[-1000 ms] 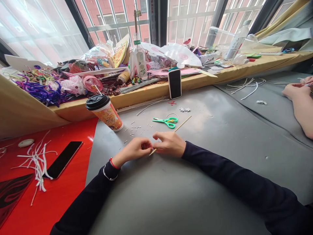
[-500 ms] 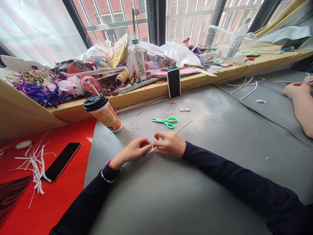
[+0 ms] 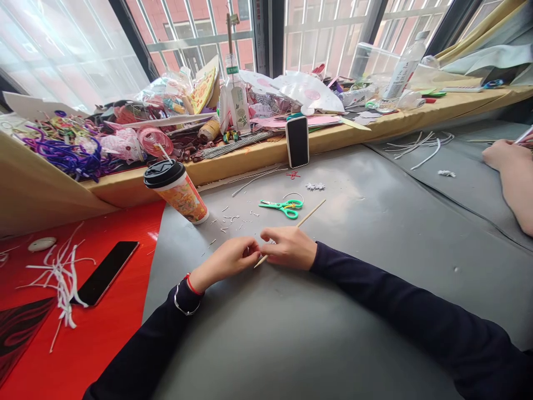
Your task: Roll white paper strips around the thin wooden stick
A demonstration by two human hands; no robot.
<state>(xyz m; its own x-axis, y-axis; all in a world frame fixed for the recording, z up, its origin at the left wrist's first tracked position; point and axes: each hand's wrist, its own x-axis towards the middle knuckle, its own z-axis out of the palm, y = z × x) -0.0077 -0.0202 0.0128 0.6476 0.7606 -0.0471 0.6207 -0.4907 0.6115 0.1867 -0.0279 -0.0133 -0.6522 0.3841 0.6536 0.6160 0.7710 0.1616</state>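
A thin wooden stick (image 3: 311,213) slants under and through the fingers of my right hand (image 3: 287,246), which is closed round it; the pointed end shows between my hands. My left hand (image 3: 233,257) is closed beside that end, thumb and fingers pinched together. Whatever lies between its fingertips is too small to make out. Beyond my hands lie green-handled scissors (image 3: 287,206), with small white scraps (image 3: 229,219) to their left. A white fuzzy piece (image 3: 315,186) rests behind the scissors.
At the left stand a paper cup (image 3: 183,197), a black phone (image 3: 109,272) and white strips (image 3: 66,272) on red cloth. Another phone (image 3: 297,141) leans on the cluttered ledge (image 3: 341,141). At the far right is another person's hand (image 3: 506,155).
The stick has tilted and shifted slightly, its pointed end now a little nearer me. The fingers of my right hand have drawn closer together. The other person's hand has moved slightly.
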